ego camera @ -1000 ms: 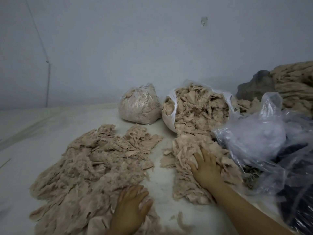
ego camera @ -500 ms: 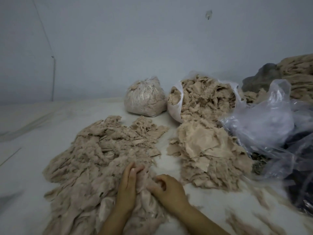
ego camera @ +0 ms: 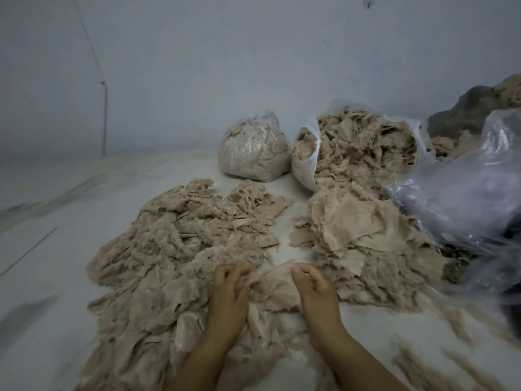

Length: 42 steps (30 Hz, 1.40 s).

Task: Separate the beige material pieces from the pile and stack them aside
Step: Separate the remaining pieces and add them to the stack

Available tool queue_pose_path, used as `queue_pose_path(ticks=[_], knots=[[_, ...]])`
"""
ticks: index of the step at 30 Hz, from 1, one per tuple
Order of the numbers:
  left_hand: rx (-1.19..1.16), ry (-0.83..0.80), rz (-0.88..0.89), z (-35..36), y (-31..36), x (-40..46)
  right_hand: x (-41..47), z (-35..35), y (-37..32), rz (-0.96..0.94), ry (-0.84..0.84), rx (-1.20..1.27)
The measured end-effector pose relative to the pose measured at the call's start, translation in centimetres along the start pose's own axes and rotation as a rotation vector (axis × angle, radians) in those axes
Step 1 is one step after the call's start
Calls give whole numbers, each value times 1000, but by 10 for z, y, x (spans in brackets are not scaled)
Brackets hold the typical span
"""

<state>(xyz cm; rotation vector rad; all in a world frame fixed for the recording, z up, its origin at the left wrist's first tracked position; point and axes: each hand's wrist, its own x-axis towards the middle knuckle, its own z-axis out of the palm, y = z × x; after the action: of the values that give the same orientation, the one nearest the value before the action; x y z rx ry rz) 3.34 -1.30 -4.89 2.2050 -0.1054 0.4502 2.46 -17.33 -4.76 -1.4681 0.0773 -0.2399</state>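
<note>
A wide, ragged pile of beige material pieces covers the left and middle of the white surface. To its right lies a smaller stack of flatter beige pieces. At the pile's near right edge, a single beige piece is stretched between my hands. My left hand pinches its left edge with curled fingers. My right hand pinches its right edge, just short of the stack.
An open white bag brimming with beige pieces lies behind the stack, with a tied clear bag to its left. Crumpled clear plastic and dark cloth crowd the right side. Loose scraps lie at the near right. A pale wall stands behind.
My right hand left the right stack and came back to the pile. Both hands now pinch one piece and have drawn apart, spreading it.
</note>
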Motion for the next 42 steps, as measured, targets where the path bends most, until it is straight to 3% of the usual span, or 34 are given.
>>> queue_pose_path(ticks=[3, 8, 12, 13, 16, 18, 22, 24, 27, 29, 32, 35, 38, 42], knots=[[171, -112, 79, 4, -5, 2, 3, 1, 2, 11, 16, 16], [236, -187, -175, -13, 3, 16, 0, -2, 2, 41, 34, 26], [551, -350, -137, -30, 23, 32, -4, 0, -3, -51, -26, -25], [509, -358, -89, -28, 30, 33, -6, 2, -5, -89, -57, -51], [20, -485, -119, -13, 53, 24, -11, 4, -15, -147, -146, -68], [-163, -534, -69, -5, 54, 18, -12, 0, -17, -144, -127, -125], [-213, -252, -59, -5, 28, 20, -9, -24, -14, -83, -70, -306], [-226, -132, -68, -9, 23, 22, -13, -36, -15, -6, -157, -379], [-229, -215, 27, -12, 26, 22, -16, -41, -27, 43, -355, -547], [-284, -303, 59, -11, 35, 21, -11, -35, -35, -39, -342, -601], [-315, -316, 90, -8, 46, 24, -8, -13, -42, -118, -306, -428], [-113, -217, 114, -9, 41, 28, -7, -3, -39, -61, -151, -124], [25, -79, 48, -15, 28, 28, -3, -16, -40, 40, -65, -41], [-86, -42, -30, -18, 34, 27, 3, -26, -47, 125, -124, -6]])
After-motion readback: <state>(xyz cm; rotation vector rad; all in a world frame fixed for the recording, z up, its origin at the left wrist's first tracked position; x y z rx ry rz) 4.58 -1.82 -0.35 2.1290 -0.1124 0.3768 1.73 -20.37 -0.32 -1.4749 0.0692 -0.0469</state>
